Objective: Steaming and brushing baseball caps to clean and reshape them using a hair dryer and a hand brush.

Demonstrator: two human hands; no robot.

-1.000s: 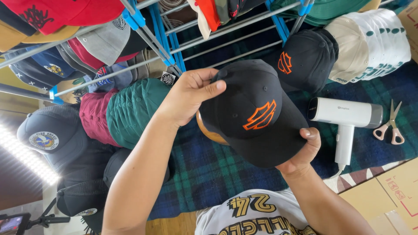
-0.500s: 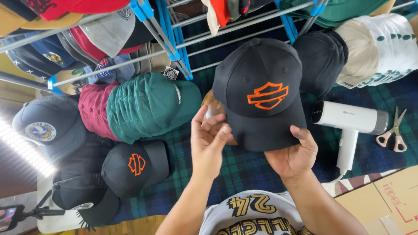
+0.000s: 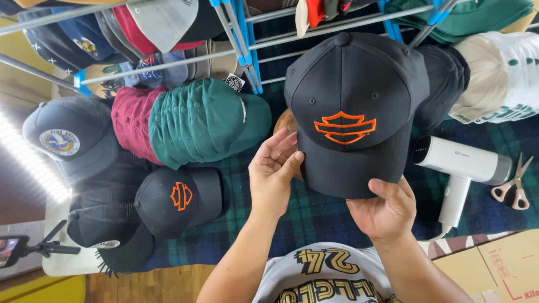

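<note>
Both hands hold a black fabric baseball cap with an orange embroidered emblem (image 3: 352, 112) up over the middle of a dark green and blue plaid cloth (image 3: 314, 216): the left hand (image 3: 273, 174) pinches the left edge of its brim between thumb and fingers, while the right hand (image 3: 384, 210) grips the brim's front edge, thumb on top. Just right of the cap lies a white handheld steamer (image 3: 457, 168), with pink-handled scissors (image 3: 514, 188) near the cloth's right edge. Toward the left edge lie a stack of green caps (image 3: 202, 120) and another black cap with an orange emblem (image 3: 174, 199).
</note>
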